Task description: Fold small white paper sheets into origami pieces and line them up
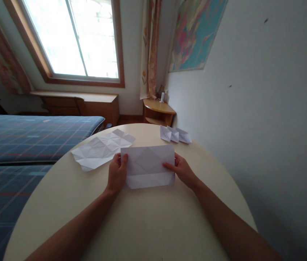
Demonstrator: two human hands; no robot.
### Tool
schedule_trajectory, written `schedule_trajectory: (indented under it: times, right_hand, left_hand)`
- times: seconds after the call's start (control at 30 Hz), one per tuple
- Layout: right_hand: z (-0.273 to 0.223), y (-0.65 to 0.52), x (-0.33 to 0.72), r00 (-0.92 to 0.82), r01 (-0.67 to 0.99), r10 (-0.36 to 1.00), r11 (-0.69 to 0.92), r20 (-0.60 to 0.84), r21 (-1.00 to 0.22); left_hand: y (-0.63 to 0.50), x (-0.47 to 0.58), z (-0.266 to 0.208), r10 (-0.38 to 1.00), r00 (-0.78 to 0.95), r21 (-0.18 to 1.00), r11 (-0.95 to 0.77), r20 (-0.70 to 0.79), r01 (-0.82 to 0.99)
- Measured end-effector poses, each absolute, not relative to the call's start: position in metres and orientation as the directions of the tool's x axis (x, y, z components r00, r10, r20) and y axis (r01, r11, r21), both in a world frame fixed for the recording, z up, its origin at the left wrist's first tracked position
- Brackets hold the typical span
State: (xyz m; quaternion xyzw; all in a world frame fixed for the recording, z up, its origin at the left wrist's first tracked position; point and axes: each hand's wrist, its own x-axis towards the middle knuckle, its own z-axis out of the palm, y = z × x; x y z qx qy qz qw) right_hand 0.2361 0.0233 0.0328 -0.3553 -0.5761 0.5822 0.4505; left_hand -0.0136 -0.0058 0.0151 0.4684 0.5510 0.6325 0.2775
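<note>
1. My left grip pinches the white sheet at its nine o'clock edge; my right grip holds it at three, thumb across the face.
2. The sheet is straight ahead at twelve, over the surface; I cannot tell whether its lower edge touches down.
3. I judge this to be mid-folding: creases cross the face, and a band runs along its six o'clock side.
4. Creased paper lies spread at eleven; folded pieces sit at one.
5. The next move seems to call for lining up edges evenly, then pressing one crease flat.
</note>
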Motion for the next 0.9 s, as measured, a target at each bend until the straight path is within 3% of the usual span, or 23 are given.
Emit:
schedule_trajectory:
  times: [0.13,0.37,0.5,0.6,0.77,0.9]
  right_hand:
    - [0.032,0.026,0.237,-0.3,-0.091,0.946,0.103,0.126,-0.99]
    - [0.031,0.035,0.248,-0.096,0.017,0.964,0.25,0.248,-0.968]
    - [0.032,0.038,0.254,-0.038,0.078,0.927,0.374,0.373,-0.924]
    - [0.034,0.041,0.259,-0.032,0.115,0.879,0.475,0.475,-0.872]
    - [0.034,0.05,0.269,0.188,0.099,0.864,0.457,0.468,-0.884]
    - [0.034,0.052,0.27,0.193,0.089,0.865,0.455,0.463,-0.886]
  left_hand:
    - [-0.007,-0.013,0.018,0.883,-0.39,0.965,-0.241,0.261,0.101]
    - [-0.01,-0.007,0.016,0.845,-0.226,0.875,-0.472,0.485,0.111]
    - [-0.013,-0.008,0.016,0.814,-0.219,0.832,-0.472,0.538,0.292]
    - [-0.017,-0.012,0.023,0.751,-0.137,0.735,-0.563,0.645,0.378]
    - [-0.019,-0.013,0.024,0.729,0.031,0.624,-0.607,0.684,0.493]
    - [-0.017,-0.011,0.015,0.754,0.25,0.556,-0.629,0.607,0.543]
